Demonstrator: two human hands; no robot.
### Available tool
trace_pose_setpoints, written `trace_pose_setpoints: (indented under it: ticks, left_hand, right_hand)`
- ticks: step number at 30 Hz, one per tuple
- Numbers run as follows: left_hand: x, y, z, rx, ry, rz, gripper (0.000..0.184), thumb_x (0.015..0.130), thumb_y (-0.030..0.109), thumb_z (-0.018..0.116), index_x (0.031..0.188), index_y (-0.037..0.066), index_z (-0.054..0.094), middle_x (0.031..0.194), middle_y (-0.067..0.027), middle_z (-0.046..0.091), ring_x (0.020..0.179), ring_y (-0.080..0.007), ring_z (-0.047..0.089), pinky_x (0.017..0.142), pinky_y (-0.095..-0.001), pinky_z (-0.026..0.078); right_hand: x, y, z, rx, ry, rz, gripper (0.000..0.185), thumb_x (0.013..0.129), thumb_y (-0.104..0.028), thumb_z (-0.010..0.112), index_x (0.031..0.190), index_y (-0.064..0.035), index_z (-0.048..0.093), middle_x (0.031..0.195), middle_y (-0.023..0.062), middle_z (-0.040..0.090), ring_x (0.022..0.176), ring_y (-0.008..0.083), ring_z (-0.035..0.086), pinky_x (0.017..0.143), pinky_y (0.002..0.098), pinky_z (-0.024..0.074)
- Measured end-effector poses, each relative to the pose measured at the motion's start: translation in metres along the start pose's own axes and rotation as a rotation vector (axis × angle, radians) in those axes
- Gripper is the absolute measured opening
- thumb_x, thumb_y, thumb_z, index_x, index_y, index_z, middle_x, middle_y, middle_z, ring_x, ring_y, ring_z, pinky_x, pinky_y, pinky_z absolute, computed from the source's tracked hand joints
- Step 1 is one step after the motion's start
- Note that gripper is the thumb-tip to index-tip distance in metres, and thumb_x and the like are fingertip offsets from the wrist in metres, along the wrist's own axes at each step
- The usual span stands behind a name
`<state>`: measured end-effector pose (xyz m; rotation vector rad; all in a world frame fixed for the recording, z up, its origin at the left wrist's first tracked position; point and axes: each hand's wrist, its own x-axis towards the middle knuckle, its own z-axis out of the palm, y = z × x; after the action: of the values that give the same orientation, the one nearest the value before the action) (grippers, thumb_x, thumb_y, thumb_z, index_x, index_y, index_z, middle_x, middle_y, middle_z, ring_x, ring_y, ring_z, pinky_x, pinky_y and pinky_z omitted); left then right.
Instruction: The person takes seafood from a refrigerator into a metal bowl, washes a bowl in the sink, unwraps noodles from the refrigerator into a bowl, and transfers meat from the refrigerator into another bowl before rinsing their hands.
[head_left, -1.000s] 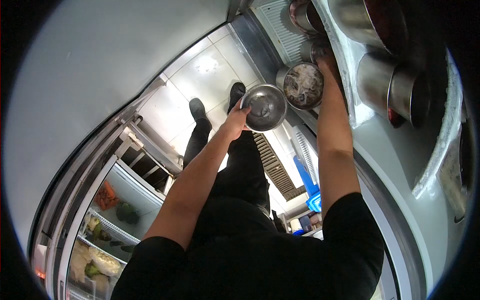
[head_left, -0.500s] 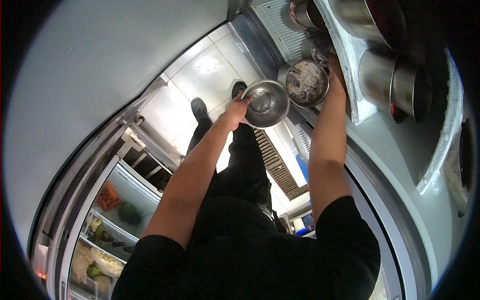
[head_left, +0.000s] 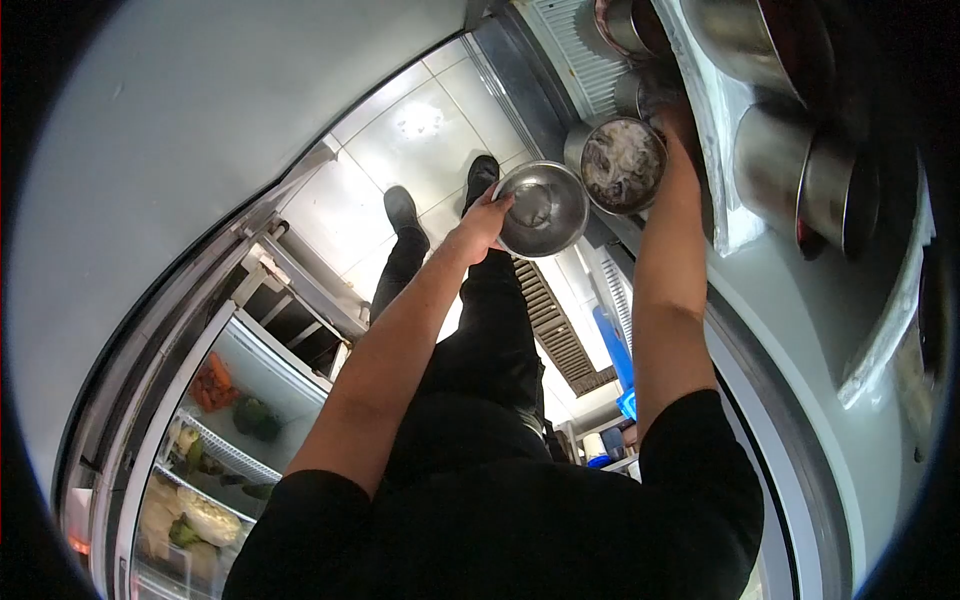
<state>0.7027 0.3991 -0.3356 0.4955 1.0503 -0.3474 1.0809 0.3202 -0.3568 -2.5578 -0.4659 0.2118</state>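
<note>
Metal bowl (head_left: 560,222): grasped at the rim by my left grip (head_left: 484,225), thumb over the edge. Just right of that grip and bowl: metal container (head_left: 592,190) with pale and dark contents (head_left: 623,162). My right grip (head_left: 674,122) is at its far side, fingers partly hidden; closure cannot be determined. Steel pots (head_left: 768,160) lie right of this grip.

Shiny metal bowl (head_left: 543,232) (smooth, glossy)

Black short-sleeved top, black trousers (head_left: 480,340), dark rounded shoes (head_left: 482,175)
</note>
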Motion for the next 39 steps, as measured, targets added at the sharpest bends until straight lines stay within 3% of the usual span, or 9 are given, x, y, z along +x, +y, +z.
trace_pose_setpoints:
  ticks: [9, 18, 24, 26, 27, 30, 31, 34, 39]
  left_hand:
    - [-0.001, 0.004, 0.001, 0.012, 0.007, -0.031, 0.049, 0.105, 0.038, 0.045, 0.150, 0.022, 0.035, 0.140, -0.0084, 0.053, 0.117, -0.0293, 0.060, 0.088, -0.0591, 0.054]
    - [0.005, -0.001, -0.004, -0.004, -0.049, -0.014, 0.055, 0.103, 0.048, 0.045, 0.149, 0.021, 0.035, 0.139, -0.0093, 0.053, 0.116, -0.0295, 0.061, 0.083, -0.0566, 0.057]
    - [-0.005, 0.005, -0.003, -0.016, -0.056, 0.009, 0.056, 0.102, 0.049, 0.048, 0.148, 0.018, 0.037, 0.137, -0.0091, 0.054, 0.115, -0.0274, 0.061, 0.083, -0.0549, 0.058]
    - [-0.004, 0.005, -0.002, -0.042, -0.091, 0.015, 0.054, 0.102, 0.048, 0.048, 0.146, 0.018, 0.039, 0.133, -0.0089, 0.056, 0.114, -0.0265, 0.062, 0.082, -0.0535, 0.059]
    - [-0.003, 0.005, -0.002, -0.055, -0.109, 0.019, 0.053, 0.102, 0.047, 0.048, 0.146, 0.018, 0.040, 0.132, -0.0088, 0.058, 0.114, -0.0260, 0.062, 0.081, -0.0527, 0.059]
    - [0.000, 0.004, -0.001, -0.081, -0.112, 0.030, 0.051, 0.102, 0.046, 0.049, 0.144, 0.017, 0.042, 0.127, -0.0080, 0.061, 0.112, -0.0253, 0.063, 0.078, -0.0509, 0.060]
    - [-0.004, 0.005, -0.003, -0.063, -0.101, 0.031, 0.053, 0.101, 0.047, 0.050, 0.144, 0.016, 0.041, 0.129, -0.0088, 0.060, 0.112, -0.0257, 0.063, 0.080, -0.0512, 0.060]
    - [-0.004, 0.005, -0.001, -0.029, -0.082, 0.038, 0.057, 0.100, 0.048, 0.051, 0.144, 0.014, 0.041, 0.132, -0.0096, 0.058, 0.113, -0.0263, 0.063, 0.081, -0.0516, 0.060]
    - [0.001, 0.004, -0.005, 0.035, -0.067, 0.034, 0.062, 0.100, 0.049, 0.051, 0.148, 0.013, 0.035, 0.137, -0.0105, 0.055, 0.116, -0.0269, 0.062, 0.085, -0.0514, 0.059]
  right_hand:
    - [-0.053, -0.014, -0.048, 1.233, 0.134, 0.726, 0.035, 0.095, -0.021, 0.062, 0.128, -0.0121, 0.058, 0.115, 0.0008, 0.066, 0.103, 0.0182, 0.063, 0.076, 0.0335, 0.0558]
    - [-0.185, -0.096, -0.071, 1.233, -0.009, 0.496, 0.036, 0.085, 0.004, 0.064, 0.119, -0.0046, 0.058, 0.108, 0.0106, 0.067, 0.094, 0.0215, 0.066, 0.079, 0.0320, 0.0547]
    - [-0.262, -0.090, -0.043, 0.861, -0.296, 0.302, 0.027, 0.084, -0.004, 0.069, 0.111, -0.0048, 0.063, 0.101, 0.0041, 0.069, 0.089, 0.0139, 0.064, 0.079, 0.0286, 0.0523]
    - [-0.279, -0.089, -0.031, 0.517, -0.395, 0.273, 0.036, 0.080, -0.009, 0.073, 0.113, -0.0052, 0.063, 0.099, 0.0061, 0.070, 0.091, 0.0178, 0.066, 0.081, 0.0291, 0.0521]
    - [-0.284, -0.089, -0.027, 0.398, -0.450, 0.224, 0.045, 0.077, -0.012, 0.074, 0.119, -0.0038, 0.061, 0.108, 0.0152, 0.068, 0.105, 0.0283, 0.065, 0.090, 0.0359, 0.0513]
    - [-0.295, -0.089, -0.008, 0.072, -0.473, -0.123, 0.048, 0.079, -0.014, 0.074, 0.122, -0.0011, 0.058, 0.125, 0.0239, 0.059, 0.112, 0.0360, 0.061, 0.098, 0.0430, 0.0471]
    - [-0.301, -0.095, -0.008, 0.077, -0.556, -0.042, 0.051, 0.082, -0.019, 0.071, 0.128, -0.0056, 0.056, 0.139, 0.0279, 0.048, 0.123, 0.0429, 0.052, 0.104, 0.0470, 0.0426]
    - [-0.291, -0.104, -0.025, -0.004, -0.671, -0.159, 0.055, 0.085, -0.023, 0.069, 0.136, -0.0118, 0.053, 0.145, 0.0281, 0.043, 0.126, 0.0433, 0.051, 0.105, 0.0466, 0.0427]
    - [-0.240, -0.123, -0.065, -0.130, -0.630, 0.097, 0.039, 0.089, -0.034, 0.064, 0.116, -0.0054, 0.066, 0.109, 0.0212, 0.068, 0.105, 0.0386, 0.065, 0.093, 0.0462, 0.0505]
